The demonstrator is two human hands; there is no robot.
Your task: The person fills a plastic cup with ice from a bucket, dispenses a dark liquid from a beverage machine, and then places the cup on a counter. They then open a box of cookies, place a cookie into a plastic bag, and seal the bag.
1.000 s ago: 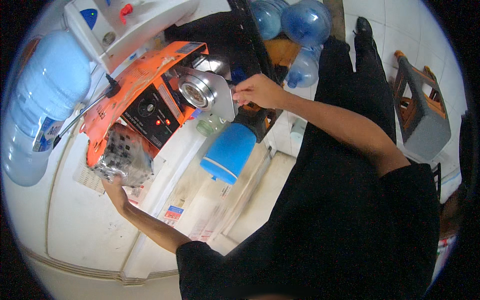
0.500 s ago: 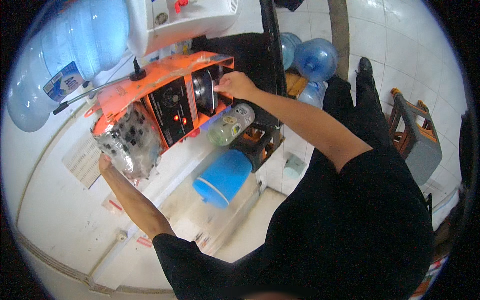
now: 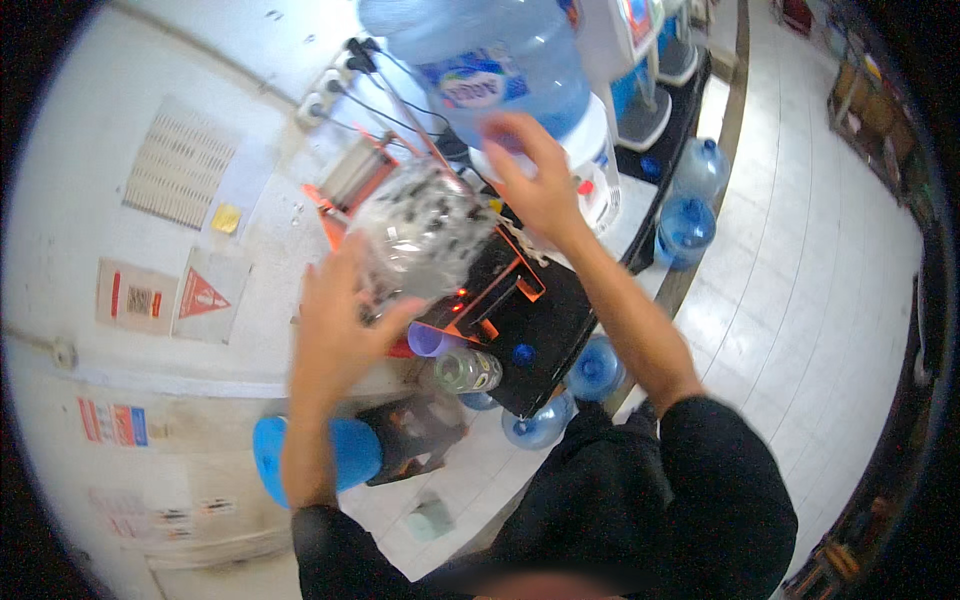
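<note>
Film roll (image 3: 425,225), probably slippery: hold both ends. Left hand (image 3: 340,320) wide at its eight o'clock, contact unconfirmed from here; right hand (image 3: 540,190) spread, empty, at two.

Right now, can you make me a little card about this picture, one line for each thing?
left hand: spread against the near side of a shiny plastic bundle with dark patches; blur hides how firm the grip is
right hand: open, nothing seen in it, in front of a big water bottle
machine: orange and black, beside the bundle, red lights glowing
near the machine: a clear jar
lower left: a blue container, partly behind the left forearm
wall: paper sheets, one with a red triangle
</note>
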